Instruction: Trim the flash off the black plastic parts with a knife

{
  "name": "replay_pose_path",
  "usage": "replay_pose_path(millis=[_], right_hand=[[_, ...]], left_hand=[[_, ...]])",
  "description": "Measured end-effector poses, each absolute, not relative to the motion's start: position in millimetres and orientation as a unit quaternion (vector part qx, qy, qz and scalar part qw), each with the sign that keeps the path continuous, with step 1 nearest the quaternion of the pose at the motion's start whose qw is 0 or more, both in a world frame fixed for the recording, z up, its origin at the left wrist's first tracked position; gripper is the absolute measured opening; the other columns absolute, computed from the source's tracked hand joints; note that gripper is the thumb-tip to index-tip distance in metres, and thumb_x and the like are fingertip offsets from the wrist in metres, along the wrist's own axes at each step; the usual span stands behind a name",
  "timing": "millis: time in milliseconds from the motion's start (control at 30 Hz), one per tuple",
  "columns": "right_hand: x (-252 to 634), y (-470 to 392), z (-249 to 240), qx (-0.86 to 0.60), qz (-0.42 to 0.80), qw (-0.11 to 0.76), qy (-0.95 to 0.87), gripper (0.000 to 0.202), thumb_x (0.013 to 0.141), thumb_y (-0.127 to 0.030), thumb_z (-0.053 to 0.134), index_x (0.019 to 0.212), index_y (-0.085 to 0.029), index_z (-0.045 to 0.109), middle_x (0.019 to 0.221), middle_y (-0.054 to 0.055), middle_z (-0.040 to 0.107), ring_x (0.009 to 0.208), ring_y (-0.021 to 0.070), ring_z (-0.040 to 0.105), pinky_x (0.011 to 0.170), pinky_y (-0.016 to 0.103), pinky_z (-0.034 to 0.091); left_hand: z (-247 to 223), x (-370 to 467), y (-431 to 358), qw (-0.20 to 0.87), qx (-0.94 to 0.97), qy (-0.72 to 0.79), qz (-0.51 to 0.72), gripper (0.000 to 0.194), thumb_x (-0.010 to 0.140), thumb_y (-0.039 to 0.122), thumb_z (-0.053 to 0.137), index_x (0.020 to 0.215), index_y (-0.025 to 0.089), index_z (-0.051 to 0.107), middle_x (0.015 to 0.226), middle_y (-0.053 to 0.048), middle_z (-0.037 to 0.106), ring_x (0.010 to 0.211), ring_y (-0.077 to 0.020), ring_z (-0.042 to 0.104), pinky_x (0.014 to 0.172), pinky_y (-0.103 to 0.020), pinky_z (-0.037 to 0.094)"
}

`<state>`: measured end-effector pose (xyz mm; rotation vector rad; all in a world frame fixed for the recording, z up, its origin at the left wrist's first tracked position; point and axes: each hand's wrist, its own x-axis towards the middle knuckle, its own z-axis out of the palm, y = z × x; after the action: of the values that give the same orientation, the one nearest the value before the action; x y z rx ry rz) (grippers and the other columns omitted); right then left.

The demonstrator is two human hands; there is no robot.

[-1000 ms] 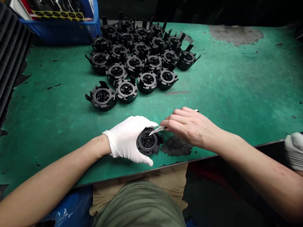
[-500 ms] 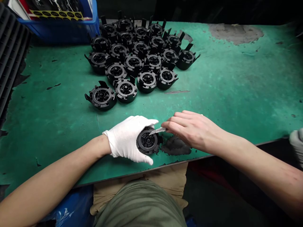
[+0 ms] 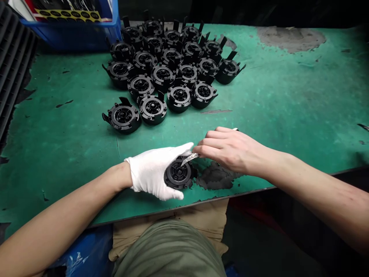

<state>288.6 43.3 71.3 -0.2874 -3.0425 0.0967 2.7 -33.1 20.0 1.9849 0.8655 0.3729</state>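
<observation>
In a white glove, my left hand [image 3: 154,169] is wrapped round a round black plastic housing [image 3: 178,174] near the table's front edge, thumb on the near side and fingers on the far side. The housing's ribbed face points up. My bare right hand [image 3: 227,148] grips a craft knife [image 3: 188,158], with its tail showing behind the knuckles. The blade slants down to the left over the housing's face, its tip at the inner ribs; whether it touches I cannot tell.
Several similar black housings [image 3: 163,73] stand in a cluster at the back of the green table [image 3: 273,104]. A blue bin [image 3: 75,36] sits at the back left, beside stacked dark trays [image 3: 14,65]. Worn grey patches [image 3: 216,177] mark the tabletop.
My right hand has shifted slightly left and away from me, and the knife now stands a little steeper. The left hand still holds the housing in nearly the same place.
</observation>
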Motion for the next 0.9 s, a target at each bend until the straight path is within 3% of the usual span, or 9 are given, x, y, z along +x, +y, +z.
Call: replay_pose_path(millis=[400, 900], right_hand=[[288.9, 45.9, 75.2, -0.075, 0.029, 0.029, -0.996, 0.030, 0.113, -0.009, 0.039, 0.116, -0.018, 0.068, 0.093, 0.005, 0.073, 0.079, 0.0189, 0.054, 0.074, 0.036, 0.035], [276.7, 76.3, 84.9, 0.007, 0.015, -0.032, -0.999, 0.033, 0.115, -0.011, 0.036, 0.113, -0.022, 0.067, 0.095, 0.004, 0.068, 0.087, 0.0193, 0.053, 0.076, 0.036, 0.034]], left_hand=[[19.4, 5.1, -30.5, 0.443, 0.815, 0.337, 0.163, 0.120, 0.070, 0.057, 0.089, 0.170, 0.019, 0.034, 0.170, -0.015, 0.052, 0.155, -0.0379, 0.054, 0.132, -0.047, 0.045], [12.6, 2.1, -31.2, 0.442, 0.819, 0.313, 0.190, 0.132, 0.072, 0.054, 0.089, 0.176, 0.022, 0.015, 0.173, -0.014, 0.047, 0.157, -0.0362, 0.051, 0.133, -0.045, 0.043]])
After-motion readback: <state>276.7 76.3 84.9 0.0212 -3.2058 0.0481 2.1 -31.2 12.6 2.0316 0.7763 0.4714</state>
